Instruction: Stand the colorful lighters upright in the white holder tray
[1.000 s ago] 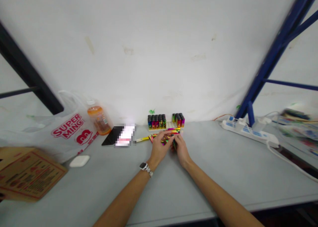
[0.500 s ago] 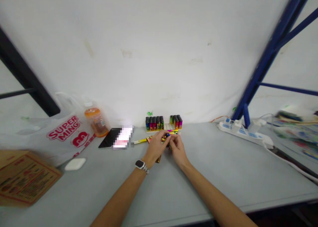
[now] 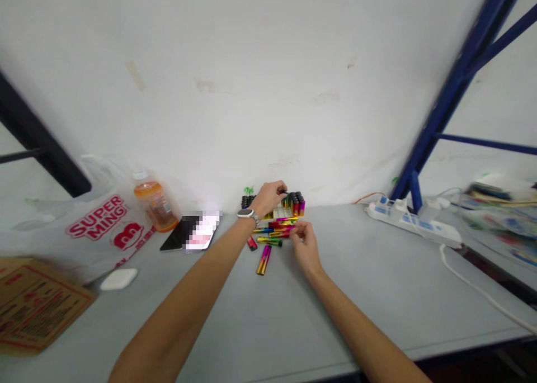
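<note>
My left hand (image 3: 271, 197), with a watch on its wrist, reaches over a pale tray (image 3: 282, 212) of upright lighter-like tubes. Its fingers are pinched on a dark-topped tube (image 3: 285, 194) at the tray. Near the right end of a loose pile of colourful tubes is my right hand (image 3: 305, 243), its fingertips closed on a red tube (image 3: 287, 233). A green-and-yellow tube (image 3: 269, 241) and a purple-and-yellow tube (image 3: 264, 260) lie in front of the pile. Black-topped tubes (image 3: 298, 204) stand at the tray's right; my left hand partly hides those at the left.
On the left are a cardboard box (image 3: 42, 305), a plastic bag (image 3: 79, 226), an orange bottle (image 3: 156, 205), a white case (image 3: 119, 279) and a dark tablet (image 3: 180, 233). A power strip (image 3: 413, 225) lies right, beside a blue frame (image 3: 432, 109).
My left hand has moved up and away to the tray, apart from my right hand. My right hand has shifted slightly right. The loose tubes between them are now uncovered.
</note>
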A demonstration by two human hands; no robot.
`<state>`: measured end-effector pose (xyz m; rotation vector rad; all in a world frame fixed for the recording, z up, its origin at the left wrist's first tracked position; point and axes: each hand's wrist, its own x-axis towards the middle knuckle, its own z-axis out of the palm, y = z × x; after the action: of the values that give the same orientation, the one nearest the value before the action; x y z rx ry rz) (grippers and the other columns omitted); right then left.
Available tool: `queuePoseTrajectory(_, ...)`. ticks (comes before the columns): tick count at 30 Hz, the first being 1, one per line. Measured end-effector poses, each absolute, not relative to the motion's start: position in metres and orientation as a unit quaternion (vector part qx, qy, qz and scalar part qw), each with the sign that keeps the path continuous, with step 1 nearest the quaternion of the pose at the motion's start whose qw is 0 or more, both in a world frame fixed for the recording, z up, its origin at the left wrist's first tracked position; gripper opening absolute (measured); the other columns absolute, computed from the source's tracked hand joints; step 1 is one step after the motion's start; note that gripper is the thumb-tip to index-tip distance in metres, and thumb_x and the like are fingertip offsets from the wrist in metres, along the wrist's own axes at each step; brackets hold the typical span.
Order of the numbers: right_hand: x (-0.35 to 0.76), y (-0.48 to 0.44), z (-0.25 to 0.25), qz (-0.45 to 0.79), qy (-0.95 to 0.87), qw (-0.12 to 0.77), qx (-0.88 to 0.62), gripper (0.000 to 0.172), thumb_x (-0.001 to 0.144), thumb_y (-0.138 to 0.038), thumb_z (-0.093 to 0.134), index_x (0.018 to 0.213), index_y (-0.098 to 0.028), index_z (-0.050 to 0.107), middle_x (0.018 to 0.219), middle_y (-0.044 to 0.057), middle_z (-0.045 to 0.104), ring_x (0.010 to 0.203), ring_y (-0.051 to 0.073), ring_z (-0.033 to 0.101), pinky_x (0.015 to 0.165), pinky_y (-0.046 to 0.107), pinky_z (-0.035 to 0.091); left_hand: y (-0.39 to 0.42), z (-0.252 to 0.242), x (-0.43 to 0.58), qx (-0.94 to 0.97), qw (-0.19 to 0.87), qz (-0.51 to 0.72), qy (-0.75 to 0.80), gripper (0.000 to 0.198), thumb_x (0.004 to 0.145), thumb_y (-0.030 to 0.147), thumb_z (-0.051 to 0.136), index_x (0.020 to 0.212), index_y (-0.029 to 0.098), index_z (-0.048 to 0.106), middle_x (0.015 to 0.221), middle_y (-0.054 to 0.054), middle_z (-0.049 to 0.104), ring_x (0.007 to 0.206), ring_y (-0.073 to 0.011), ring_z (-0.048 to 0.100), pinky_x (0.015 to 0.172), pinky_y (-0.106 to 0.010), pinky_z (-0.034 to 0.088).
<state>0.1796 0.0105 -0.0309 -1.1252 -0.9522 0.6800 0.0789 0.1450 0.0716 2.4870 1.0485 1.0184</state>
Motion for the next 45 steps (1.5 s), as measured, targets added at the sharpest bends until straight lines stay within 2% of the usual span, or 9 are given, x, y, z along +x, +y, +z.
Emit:
queuePoseTrajectory(9, 0.169, 0.002, -0.028, 0.318, -0.497, 0.635, -0.499, 0.014, 0.079, -0.030, 0.054, 0.089, -0.021, 0.055, 0.082, 0.001, 0.061, 0.072, 0.017, 0.054, 0.064, 0.027, 0.041, 0.168, 0.052, 0.105, 0.863, 0.105, 0.306, 0.388, 0.011, 0.076, 0.010, 0.069, 0.086, 0.015, 0.070, 0.088, -0.007, 0.071, 0.079, -0.0184, 0.065, 0.081, -0.033, 0.053)
queuePoseTrajectory(21, 0.168, 0.004, -0.031, 0.318, -0.511, 0.621, -0.502, 0.012, 0.079, -0.031, 0.053, 0.081, -0.020, 0.058, 0.078, 0.001, 0.062, 0.071, 0.017, 0.053, 0.066, 0.028, 0.041, 0.173, 0.040, 0.105, 0.867, 0.079, 0.287, 0.400, 0.013, 0.079, 0.011, 0.067, 0.091, 0.015, 0.069, 0.084, -0.007, 0.071, 0.081, -0.0200, 0.065, 0.082, -0.033, 0.051)
queuePoseTrajectory(24, 0.169, 0.003, -0.031, 0.319, -0.511, 0.618, -0.506, 0.013, 0.078, -0.032, 0.053, 0.080, -0.020, 0.058, 0.078, 0.002, 0.062, 0.071, 0.017, 0.054, 0.065, 0.028, 0.040, 0.166, 0.042, 0.104, 0.871, 0.055, 0.285, 0.395, 0.014, 0.082, 0.010, 0.063, 0.093, 0.016, 0.069, 0.086, -0.008, 0.069, 0.085, -0.0217, 0.064, 0.086, -0.035, 0.050)
queuePoseTrajectory(28, 0.170, 0.003, -0.029, 0.314, -0.507, 0.620, -0.509, 0.012, 0.078, -0.031, 0.053, 0.079, -0.020, 0.058, 0.077, 0.002, 0.062, 0.071, 0.018, 0.054, 0.066, 0.028, 0.040, 0.156, 0.043, 0.104, 0.879, 0.023, 0.282, 0.383, 0.019, 0.082, 0.006, 0.057, 0.088, 0.017, 0.071, 0.100, -0.010, 0.062, 0.096, -0.0226, 0.060, 0.093, -0.036, 0.047)
queuePoseTrajectory(33, 0.176, 0.004, -0.028, 0.282, -0.520, 0.610, -0.527, 0.010, 0.079, -0.029, 0.050, 0.078, -0.021, 0.055, 0.071, 0.000, 0.058, 0.067, 0.017, 0.052, 0.065, 0.029, 0.039, 0.148, 0.043, 0.104, 0.886, -0.005, 0.267, 0.378, 0.026, 0.081, 0.004, 0.053, 0.094, 0.016, 0.072, 0.101, -0.011, 0.058, 0.099, -0.0253, 0.056, 0.092, -0.038, 0.047)
queuePoseTrajectory(36, 0.181, 0.004, -0.030, 0.238, -0.562, 0.564, -0.556, 0.009, 0.076, -0.022, 0.051, 0.082, -0.020, 0.057, 0.075, 0.001, 0.059, 0.068, 0.017, 0.052, 0.066, 0.030, 0.040, 0.142, 0.045, 0.102, 0.885, -0.022, 0.267, 0.381, 0.025, 0.083, 0.008, 0.053, 0.101, 0.016, 0.070, 0.105, -0.013, 0.057, 0.103, -0.0273, 0.054, 0.091, -0.040, 0.046)
queuePoseTrajectory(38, 0.183, 0.004, -0.032, 0.197, -0.602, 0.509, -0.583, 0.014, 0.073, -0.019, 0.056, 0.087, -0.021, 0.061, 0.085, 0.004, 0.060, 0.076, 0.019, 0.054, 0.072, 0.032, 0.041, 0.135, 0.048, 0.099, 0.882, -0.043, 0.280, 0.377, 0.025, 0.085, 0.011, 0.053, 0.105, 0.015, 0.068, 0.109, -0.013, 0.057, 0.105, -0.0280, 0.053, 0.092, -0.042, 0.045)
queuePoseTrajectory(42, 0.184, 0.002, -0.032, 0.134, -0.661, 0.387, -0.628, 0.026, 0.075, -0.026, 0.067, 0.101, -0.023, 0.066, 0.106, 0.008, 0.060, 0.101, 0.025, 0.054, 0.086, 0.037, 0.037, 0.110, 0.047, 0.085, 0.874, -0.052, 0.329, 0.355, 0.021, 0.089, 0.015, 0.052, 0.104, 0.018, 0.065, 0.108, -0.010, 0.059, 0.103, -0.0250, 0.054, 0.094, -0.041, 0.044)
queuePoseTrajectory(45, 0.184, 0.003, -0.028, 0.124, -0.681, 0.319, -0.648, 0.026, 0.079, -0.032, 0.067, 0.103, -0.023, 0.067, 0.111, 0.008, 0.059, 0.108, 0.026, 0.053, 0.088, 0.038, 0.034, 0.085, 0.037, 0.066, 0.857, -0.028, 0.369, 0.359, 0.015, 0.089, 0.016, 0.052, 0.098, 0.019, 0.064, 0.104, -0.007, 0.061, 0.100, -0.0226, 0.056, 0.092, -0.038, 0.045)
